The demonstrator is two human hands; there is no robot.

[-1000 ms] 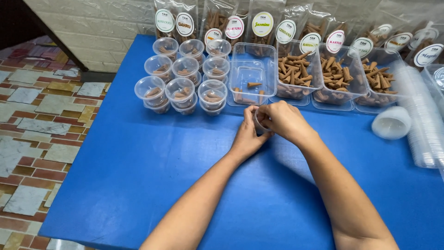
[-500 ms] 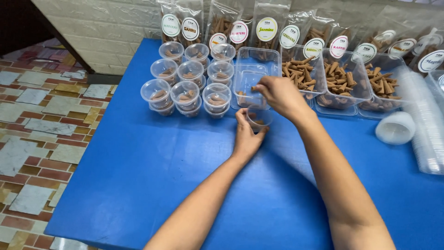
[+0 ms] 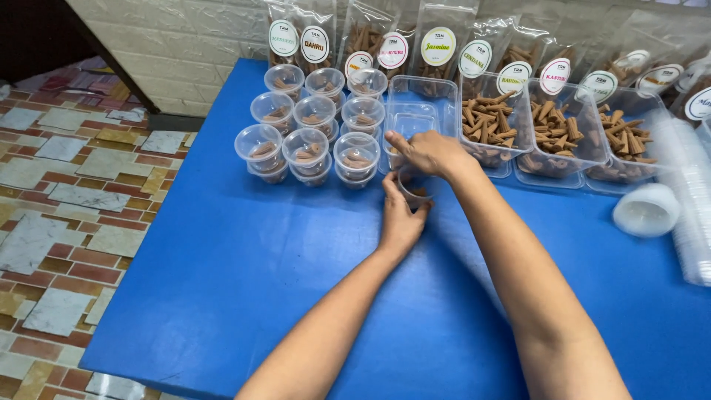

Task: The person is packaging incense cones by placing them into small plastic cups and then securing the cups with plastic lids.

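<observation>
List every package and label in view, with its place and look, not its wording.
Clear pouches: row along the back wall, brown sticks inside.
Round labels: one on each pouch, white with coloured rims.
Small lidded cups: back left of the table, clear, stacked.
Open trays: back right, clear, holding brown cones.

A small packing spot for home-made goods: labelled clear pouches (image 3: 437, 44) of brown cones line the blue table's (image 3: 222, 281) far edge, beside filled lidded cups (image 3: 307, 148), over patchwork floor tiles (image 3: 67, 200).
</observation>
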